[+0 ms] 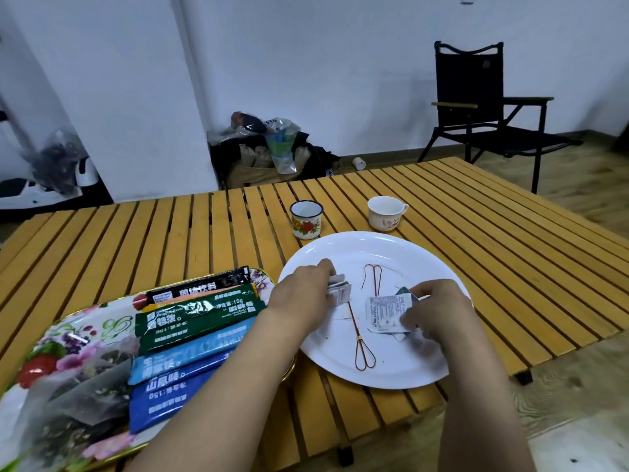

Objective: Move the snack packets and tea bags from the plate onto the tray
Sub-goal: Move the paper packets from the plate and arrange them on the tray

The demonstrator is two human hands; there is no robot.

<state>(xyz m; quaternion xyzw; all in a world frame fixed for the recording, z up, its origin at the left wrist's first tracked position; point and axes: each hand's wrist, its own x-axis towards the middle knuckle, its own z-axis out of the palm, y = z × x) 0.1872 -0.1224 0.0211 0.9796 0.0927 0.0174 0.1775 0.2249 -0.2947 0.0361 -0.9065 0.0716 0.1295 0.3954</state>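
A small stack of flat paper sachets [338, 290] is being pinched by the left hand [299, 298], fingers curled round it, over the round white plate [408, 253]. More small printed sachets [384, 313] are being gripped by the right hand [434, 310], low on the plate. They are judged light, thin and slippery, best taken by the edges. Two thin red wire loops [364, 349] are lying on the plate. Long stick packets [197, 315] and mesh tea bags [78, 396] are being held by the floral metal tray [85, 321].

plate [391, 253]: white, round, holds small sachets [384, 313]
tray [102, 321]: floral, stick packets [190, 318] side by side, tea bags [81, 386]
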